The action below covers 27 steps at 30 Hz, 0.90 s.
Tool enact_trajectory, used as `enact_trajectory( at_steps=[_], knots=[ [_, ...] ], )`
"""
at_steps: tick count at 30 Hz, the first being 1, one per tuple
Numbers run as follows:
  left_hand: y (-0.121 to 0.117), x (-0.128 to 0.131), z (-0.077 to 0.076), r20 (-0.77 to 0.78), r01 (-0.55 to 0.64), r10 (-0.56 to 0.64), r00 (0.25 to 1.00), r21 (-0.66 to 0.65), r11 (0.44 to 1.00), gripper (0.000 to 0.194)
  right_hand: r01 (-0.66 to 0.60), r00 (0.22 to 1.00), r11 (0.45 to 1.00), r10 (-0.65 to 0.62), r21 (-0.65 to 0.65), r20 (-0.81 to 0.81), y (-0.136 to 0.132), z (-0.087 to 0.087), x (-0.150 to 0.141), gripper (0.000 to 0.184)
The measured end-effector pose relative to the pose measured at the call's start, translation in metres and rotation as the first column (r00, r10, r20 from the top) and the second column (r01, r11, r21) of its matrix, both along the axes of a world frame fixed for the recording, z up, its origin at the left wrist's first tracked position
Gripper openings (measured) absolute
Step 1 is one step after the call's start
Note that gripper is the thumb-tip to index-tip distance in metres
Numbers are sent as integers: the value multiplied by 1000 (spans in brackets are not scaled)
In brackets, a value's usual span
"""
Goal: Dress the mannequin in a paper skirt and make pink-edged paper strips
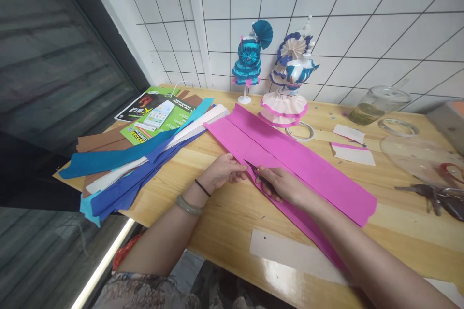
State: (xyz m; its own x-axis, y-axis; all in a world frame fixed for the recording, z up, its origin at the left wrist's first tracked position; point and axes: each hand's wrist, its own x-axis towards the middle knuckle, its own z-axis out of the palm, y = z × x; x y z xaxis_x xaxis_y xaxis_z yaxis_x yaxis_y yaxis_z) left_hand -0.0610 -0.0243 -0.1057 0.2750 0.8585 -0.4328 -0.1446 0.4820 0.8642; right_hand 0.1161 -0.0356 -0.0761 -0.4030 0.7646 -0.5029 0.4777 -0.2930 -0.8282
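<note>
Worktable with coloured paper, seen from the wearer's head. Over the near left corner of the table (pixel 223 210) lies a pile of paper strips (pixel 134 174), brown, teal, white and blue, some ends jutting past the near edge. Printed leaflets (pixel 159 113) lie behind them along the left edge. Left hand (pixel 226 171), with a dark band and a pale bangle at the wrist: thumb and fingers are pinched together on the near margin of the near pink sheet (pixel 241 142), which slants from mid-table toward the near edge. A far pink sheet (pixel 308 169) lies alongside, toward the far edge. At the far edge, before the tiled wall, stand a figure in a tiered teal dress (pixel 247 60) and, to its right, figures in pale, blue-trimmed and pink-edged paper dresses (pixel 284 104). Right hand (pixel 279 183): fingers curled closed around dark scissors (pixel 264 182), the blades at the near sheet's margin, just beside the left fingertips. A pale strip (pixel 275 248) lies along the near edge. Farther right are a tape roll (pixel 311 130), two white paper pieces (pixel 353 153), a glass jar (pixel 379 106) near the far edge, and keys (pixel 431 198) toward the right edge.
</note>
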Motion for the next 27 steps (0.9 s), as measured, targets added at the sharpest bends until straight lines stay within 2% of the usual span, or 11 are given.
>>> enact_trajectory(
  at_steps=[9,20,27],
  knots=[
    [0,0,-1,9,-2,2,1000,14,1000,32,41,999,999,-40,28,-8,2,-14,1,47],
    [0,0,-3,37,-12,12,999,15,1000,29,34,998,988,-41,151,43,0,-15,-3,48],
    [1,0,-3,47,-11,10,999,14,1000,29,3,996,985,-18,173,85,0,-16,-3,48]
  ],
)
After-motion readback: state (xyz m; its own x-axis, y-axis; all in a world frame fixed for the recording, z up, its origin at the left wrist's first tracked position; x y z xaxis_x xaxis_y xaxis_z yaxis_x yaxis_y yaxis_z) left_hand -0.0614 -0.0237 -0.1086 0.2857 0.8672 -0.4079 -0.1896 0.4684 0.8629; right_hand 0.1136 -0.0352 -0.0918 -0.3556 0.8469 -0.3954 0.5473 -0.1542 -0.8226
